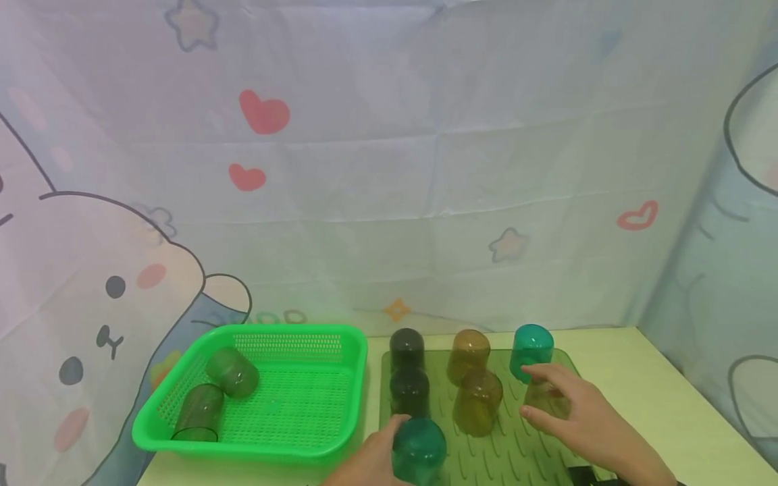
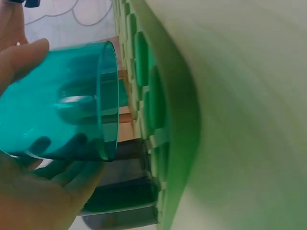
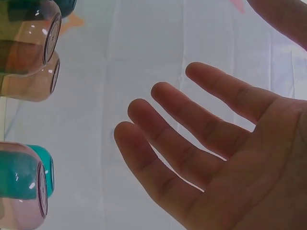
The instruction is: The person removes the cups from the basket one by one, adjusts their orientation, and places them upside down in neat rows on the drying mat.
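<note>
My left hand (image 1: pixel 372 460) grips a teal cup (image 1: pixel 419 449) at the front of the green drying mat (image 1: pixel 486 466). In the left wrist view the cup's rim faces the mat, with a gap between them. My right hand (image 1: pixel 583 412), fingers apart and holding nothing, is beside a clear cup (image 1: pixel 545 399) on the mat's right side. Behind that stands another teal cup (image 1: pixel 532 347), upside down. Two amber cups (image 1: pixel 478 405) form a middle row, and two dark grey cups (image 1: pixel 410 391) a left row, all bottoms up.
A bright green plastic basket (image 1: pixel 358 405) stands left of the mat. Inside it lie two grey see-through cups (image 1: pixel 200 408), tipped over. A printed cloth (image 1: pixel 365 202) hangs behind the pale table (image 1: pixel 681 405). Something black (image 1: pixel 582 475) shows near my right wrist.
</note>
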The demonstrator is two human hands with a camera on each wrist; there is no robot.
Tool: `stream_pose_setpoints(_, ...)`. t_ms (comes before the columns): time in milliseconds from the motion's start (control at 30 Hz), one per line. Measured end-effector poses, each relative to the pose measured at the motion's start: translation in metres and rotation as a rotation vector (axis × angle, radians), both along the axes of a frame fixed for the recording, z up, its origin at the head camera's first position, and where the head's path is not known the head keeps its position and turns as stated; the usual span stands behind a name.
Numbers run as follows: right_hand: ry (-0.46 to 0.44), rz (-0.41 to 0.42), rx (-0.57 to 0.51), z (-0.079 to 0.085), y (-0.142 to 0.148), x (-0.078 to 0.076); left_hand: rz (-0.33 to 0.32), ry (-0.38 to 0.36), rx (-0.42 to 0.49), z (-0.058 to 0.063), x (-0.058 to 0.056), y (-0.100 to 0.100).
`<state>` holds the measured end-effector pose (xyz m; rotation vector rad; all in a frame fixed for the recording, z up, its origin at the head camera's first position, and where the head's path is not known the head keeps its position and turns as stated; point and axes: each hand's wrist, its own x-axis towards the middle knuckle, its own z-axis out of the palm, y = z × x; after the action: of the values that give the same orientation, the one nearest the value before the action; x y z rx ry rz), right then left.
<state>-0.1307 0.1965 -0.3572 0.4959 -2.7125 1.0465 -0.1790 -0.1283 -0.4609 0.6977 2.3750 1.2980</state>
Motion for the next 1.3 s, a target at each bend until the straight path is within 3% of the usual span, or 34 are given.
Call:
stream_pose_setpoints(133,-0.016,-0.005,-0.01,-0.001,0.0,0.0,-0.029,-0.016,0.058,-0.008,-0.005,0.0)
stream_pose_setpoints(300,-0.016,0.0,-0.013,-0.001,0.002,-0.001,-0.024,0.014,0.022,-0.015,-0.01,-0.001)
stream_pose_setpoints(433,-0.001,-0.005,0.0,-0.003,0.003,-0.002,-0.021,0.038,0.007,-0.017,-0.011,-0.002)
stream_pose_setpoints(700,-0.023,0.014,-0.014,-0.003,0.004,-0.004,0.025,-0.01,-0.01,-0.017,-0.01,-0.002)
stream_pose_setpoints(1033,-0.015,0.005,-0.009,-0.003,0.004,-0.003,0.048,-0.069,0.033,-0.01,-0.008,-0.007)
stream_pose_setpoints(1167,-0.009,0.009,-0.006,-0.002,0.004,-0.003,0.044,-0.052,0.021,-0.007,-0.007,-0.008)
stream_pose_setpoints(1300,-0.018,0.01,-0.002,-0.003,0.005,-0.003,0.069,-0.012,-0.013,0.004,0.0,-0.01)
